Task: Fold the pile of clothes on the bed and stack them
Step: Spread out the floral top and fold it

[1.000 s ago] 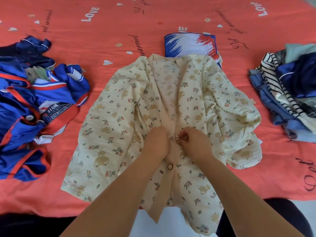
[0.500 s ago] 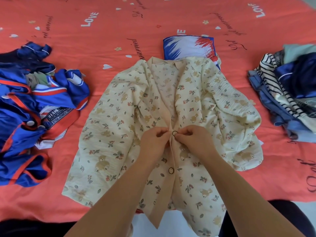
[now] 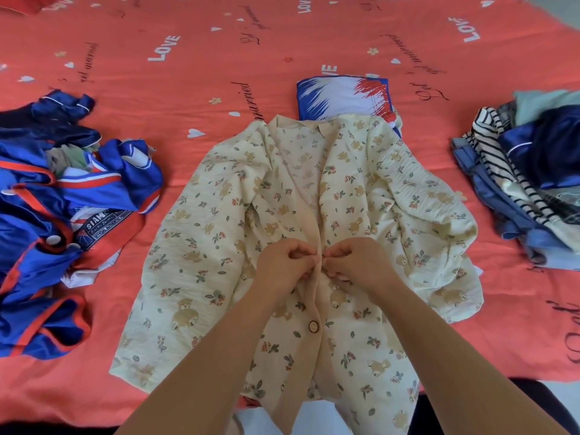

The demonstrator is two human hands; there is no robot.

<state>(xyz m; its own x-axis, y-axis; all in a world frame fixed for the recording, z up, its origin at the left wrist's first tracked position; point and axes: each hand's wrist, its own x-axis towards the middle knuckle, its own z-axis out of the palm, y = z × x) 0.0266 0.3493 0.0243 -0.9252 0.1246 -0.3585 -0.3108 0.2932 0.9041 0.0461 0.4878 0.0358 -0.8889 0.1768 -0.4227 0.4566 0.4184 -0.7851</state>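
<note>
Coral bedspread [image 3: 314, 42]: one shirt [image 3: 204, 246], two heaps [image 3: 62, 215] [image 3: 527, 183]

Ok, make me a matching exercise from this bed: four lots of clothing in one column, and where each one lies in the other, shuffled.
Things
1. bear-print shirt
2. folded blue-and-white garment
3. blue-and-red heap
4. striped stack

Places
A. left side of the bed
B. right side of the bed
C. middle, pinched by left hand and right hand
D. just beyond the shirt, farthest away

Pairs: 1-C, 2-D, 3-A, 4-B

Both hands pinch shirt [image 3: 201, 246] placket — seemingly buttoning.
</note>
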